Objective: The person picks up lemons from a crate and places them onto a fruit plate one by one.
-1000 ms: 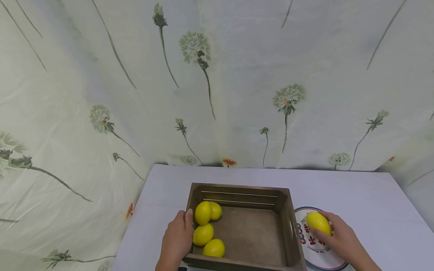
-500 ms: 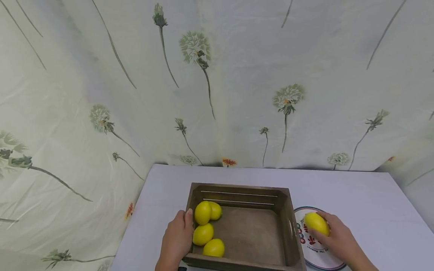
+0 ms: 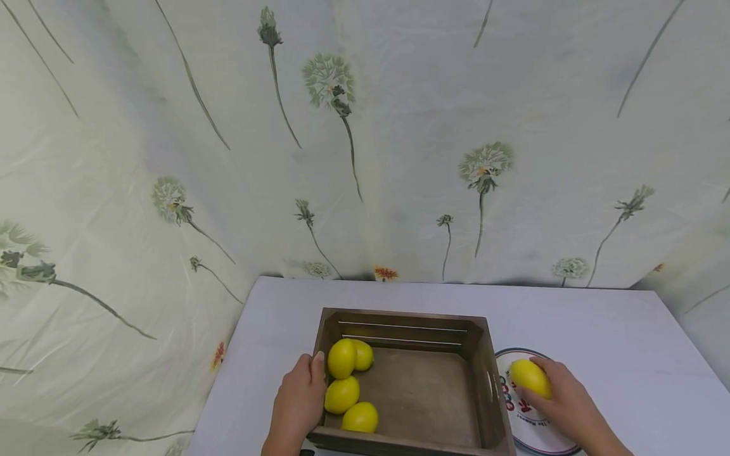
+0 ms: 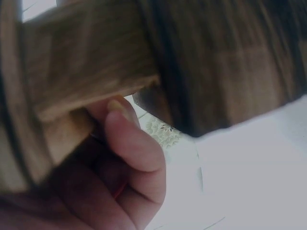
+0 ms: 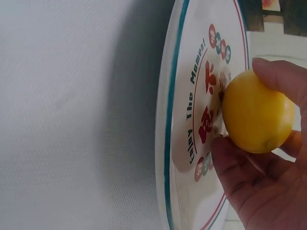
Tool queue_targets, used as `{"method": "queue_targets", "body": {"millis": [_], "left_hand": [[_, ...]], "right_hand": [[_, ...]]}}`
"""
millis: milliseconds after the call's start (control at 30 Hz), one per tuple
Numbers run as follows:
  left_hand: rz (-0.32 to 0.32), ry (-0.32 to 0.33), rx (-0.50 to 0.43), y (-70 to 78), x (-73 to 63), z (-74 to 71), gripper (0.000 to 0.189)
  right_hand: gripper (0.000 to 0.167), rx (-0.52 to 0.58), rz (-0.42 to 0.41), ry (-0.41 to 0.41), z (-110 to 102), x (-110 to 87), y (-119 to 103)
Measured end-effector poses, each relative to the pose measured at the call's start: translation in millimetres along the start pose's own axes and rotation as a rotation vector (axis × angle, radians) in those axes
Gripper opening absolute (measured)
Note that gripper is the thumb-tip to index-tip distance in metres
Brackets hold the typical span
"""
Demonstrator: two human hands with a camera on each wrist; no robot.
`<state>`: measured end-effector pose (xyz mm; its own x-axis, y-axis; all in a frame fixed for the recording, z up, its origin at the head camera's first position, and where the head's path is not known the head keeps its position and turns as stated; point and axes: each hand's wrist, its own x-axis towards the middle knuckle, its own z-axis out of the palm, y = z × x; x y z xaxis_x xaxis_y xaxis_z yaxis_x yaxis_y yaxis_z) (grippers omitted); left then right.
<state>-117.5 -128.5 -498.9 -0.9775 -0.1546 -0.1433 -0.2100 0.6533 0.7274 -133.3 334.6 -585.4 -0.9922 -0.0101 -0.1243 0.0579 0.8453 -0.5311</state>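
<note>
My left hand (image 3: 298, 399) grips the left wall of a brown wooden crate (image 3: 422, 399); in the left wrist view its fingers (image 4: 136, 143) curl under a slat. Several yellow lemons (image 3: 342, 394) lie along the crate's left side. To the right of the crate, my right hand (image 3: 570, 405) holds one more lemon (image 3: 530, 378) between thumb and fingers, over a round white plate (image 3: 542, 437) with a dark rim and red lettering. Seen from the right wrist, the lemon (image 5: 256, 112) is close over the printed face of the plate (image 5: 187, 196).
A white-covered table (image 3: 627, 354) carries the crate and the plate, which stand side by side. Behind and to the left hangs a pale curtain (image 3: 399, 158) printed with dandelions. A small dark object (image 3: 307, 452) shows at the bottom edge beside the left wrist.
My right hand has shifted slightly left over the plate with the lemon in its fingers. The left hand, the crate and the lemons inside have stayed put.
</note>
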Motion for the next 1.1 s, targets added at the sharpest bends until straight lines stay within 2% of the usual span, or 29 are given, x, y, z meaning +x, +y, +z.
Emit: {"method": "queue_targets", "body": {"millis": [500, 833, 1100], "left_hand": [[0.005, -0.002, -0.002, -0.3, 0.0, 0.0, 0.046], [0.019, 0.0, 0.005, -1.4, -0.7, -0.7, 0.044], [0.019, 0.001, 0.004, -0.8, -0.8, -1.0, 0.044]], "right_hand": [[0.082, -0.006, -0.03, 0.014, -3.5, -4.6, -1.7], [0.081, -0.05, -0.078, 0.038, -6.8, -7.6, -5.3], [0.081, -0.084, -0.055, 0.028, -11.4, -6.5, -9.2]]}}
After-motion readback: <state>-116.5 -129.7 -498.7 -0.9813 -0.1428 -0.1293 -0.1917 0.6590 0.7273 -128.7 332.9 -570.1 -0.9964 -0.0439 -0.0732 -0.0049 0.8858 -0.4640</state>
